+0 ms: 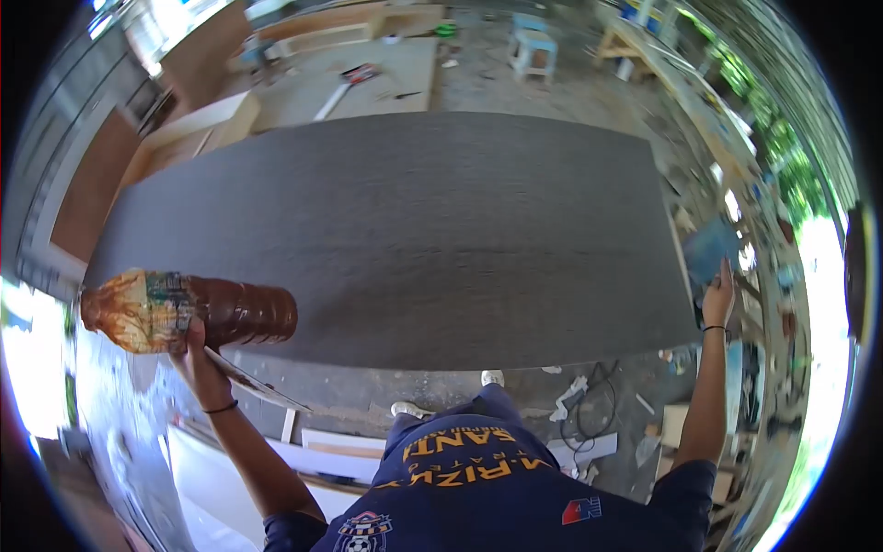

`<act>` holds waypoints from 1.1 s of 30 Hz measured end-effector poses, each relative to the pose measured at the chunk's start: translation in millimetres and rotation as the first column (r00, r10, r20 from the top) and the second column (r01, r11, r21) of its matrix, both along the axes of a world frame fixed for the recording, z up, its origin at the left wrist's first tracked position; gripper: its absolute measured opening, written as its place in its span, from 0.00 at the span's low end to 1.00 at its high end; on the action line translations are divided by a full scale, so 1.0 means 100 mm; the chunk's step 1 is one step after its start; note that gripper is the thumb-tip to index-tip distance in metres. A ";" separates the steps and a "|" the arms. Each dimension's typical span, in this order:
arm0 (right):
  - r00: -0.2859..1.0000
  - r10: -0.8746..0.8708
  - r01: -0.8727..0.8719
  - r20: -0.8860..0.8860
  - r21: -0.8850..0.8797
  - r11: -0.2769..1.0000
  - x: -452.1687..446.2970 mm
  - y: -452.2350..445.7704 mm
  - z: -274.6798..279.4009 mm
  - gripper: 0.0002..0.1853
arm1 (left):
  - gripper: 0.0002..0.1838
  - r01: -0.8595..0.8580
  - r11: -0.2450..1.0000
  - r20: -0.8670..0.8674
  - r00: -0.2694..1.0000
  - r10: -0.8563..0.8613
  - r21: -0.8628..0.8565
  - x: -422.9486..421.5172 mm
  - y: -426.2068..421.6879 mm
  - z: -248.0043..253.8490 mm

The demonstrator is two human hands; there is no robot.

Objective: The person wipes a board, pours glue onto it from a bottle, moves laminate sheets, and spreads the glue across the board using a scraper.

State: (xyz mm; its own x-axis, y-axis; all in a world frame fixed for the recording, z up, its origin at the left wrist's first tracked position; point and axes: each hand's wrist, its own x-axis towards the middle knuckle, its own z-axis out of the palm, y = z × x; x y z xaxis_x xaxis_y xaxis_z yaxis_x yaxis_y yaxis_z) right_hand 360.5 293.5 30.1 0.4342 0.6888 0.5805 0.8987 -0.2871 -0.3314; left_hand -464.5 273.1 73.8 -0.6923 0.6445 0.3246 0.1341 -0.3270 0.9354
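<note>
A clear plastic bottle (244,311) of brown liquid lies tilted on its side in my left hand (195,366). Its capped end points left, and drips and smears coat the label and neck. Below that hand runs a thin pale strip (262,382); I cannot tell whether the hand touches it. In front of me spreads a large dark grey panel (414,239) with a fine wood-like grain. Beyond the panel's right edge is my right hand (719,299), its fingers stretched out and nothing visible in them. A blue surface (710,248) shows just past the fingertips.
Behind the panel, a board (386,87) carries a red-and-white tool (357,75). A light blue stool (533,48) stands farther back. Along the right runs a cluttered wooden workbench (736,166). A dark cable (589,414) and scraps lie on the floor near my feet.
</note>
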 end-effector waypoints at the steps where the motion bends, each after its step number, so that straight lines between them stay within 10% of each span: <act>1: 0.999 0.034 -0.034 -0.012 -0.027 0.999 -0.12 0.49 -0.16 0.22 | 0.24 -0.006 1.000 -0.002 1.000 0.006 0.002 0.01 0.19 -0.08; 5: 0.997 0.064 -0.026 0.031 -0.676 0.737 -1.94 1.28 -0.21 0.33 | 0.32 -0.117 0.993 0.004 0.993 0.117 0.010 -0.60 -0.63 -0.17; 7: 0.996 0.039 0.010 0.083 -0.526 0.851 -2.67 1.56 -0.28 0.36 | 0.35 -0.226 0.971 -0.064 0.973 0.222 -0.077 -0.81 -1.22 -0.33; 9: 0.919 0.367 -0.305 0.144 -0.329 0.894 -3.29 2.01 -0.56 0.30 | 0.33 -0.380 0.902 -0.197 0.919 0.342 -0.204 -0.81 -1.78 -0.43; 11: 0.553 0.682 -0.713 0.478 -0.151 0.684 -4.52 2.16 -0.57 0.17 | 0.30 -0.533 0.774 -0.283 0.844 0.456 -0.343 -0.81 -2.26 -0.56; 14: 0.332 0.942 -0.919 0.048 -0.211 0.334 -6.58 1.48 -0.38 0.27 | 0.30 -0.565 0.701 -0.166 0.815 0.555 -0.436 -0.80 -2.83 -0.87; 16: -0.122 0.979 -0.989 -0.161 -0.067 -0.134 -7.58 0.73 -0.49 0.23 | 0.31 -0.599 0.678 -0.083 0.772 0.630 -0.427 -0.69 -2.98 -0.95; 17: -0.559 0.721 -0.793 -0.409 0.009 -0.609 -7.87 0.43 -0.34 0.21 | 0.31 -0.621 0.666 -0.061 0.749 0.660 -0.413 -0.68 -3.06 -1.03; 20: -0.692 0.649 -0.719 -0.315 0.219 -0.660 -7.87 0.20 0.20 0.22 | 0.32 -0.676 0.591 -0.024 0.667 0.745 -0.440 -0.63 -3.23 -1.06; 21: -0.609 0.759 -0.791 -0.230 0.246 -0.561 -7.65 0.44 0.53 0.25 | 0.33 -0.698 0.580 -0.015 0.645 0.764 -0.420 -0.64 -3.27 -1.10; 24: 0.154 0.968 -0.974 -0.198 0.134 0.182 -6.68 1.61 0.60 0.20 | 0.33 -0.729 0.549 -0.016 0.607 0.794 -0.409 -0.76 -3.44 -1.24; 25: 0.405 0.914 -0.913 0.013 0.058 0.404 -6.16 2.08 0.53 0.21 | 0.33 -0.723 0.547 -0.028 0.613 0.789 -0.422 -0.82 -3.51 -1.31; 27: 0.904 0.411 -0.427 -0.116 -0.234 0.873 -4.53 3.24 -0.38 0.23 | 0.33 -0.742 0.523 -0.056 0.596 0.801 -0.419 -0.94 -3.62 -1.41; 29: 0.998 0.068 -0.060 0.004 -0.444 0.894 -3.80 3.27 -0.69 0.24 | 0.34 -0.751 0.499 -0.094 0.588 0.804 -0.432 -1.06 -3.62 -1.38; 33: 0.991 -0.016 0.084 0.130 -0.535 0.840 -4.68 3.29 -0.63 0.27 | 0.33 -0.778 0.456 -0.142 0.558 0.818 -0.432 -1.44 -3.42 -1.31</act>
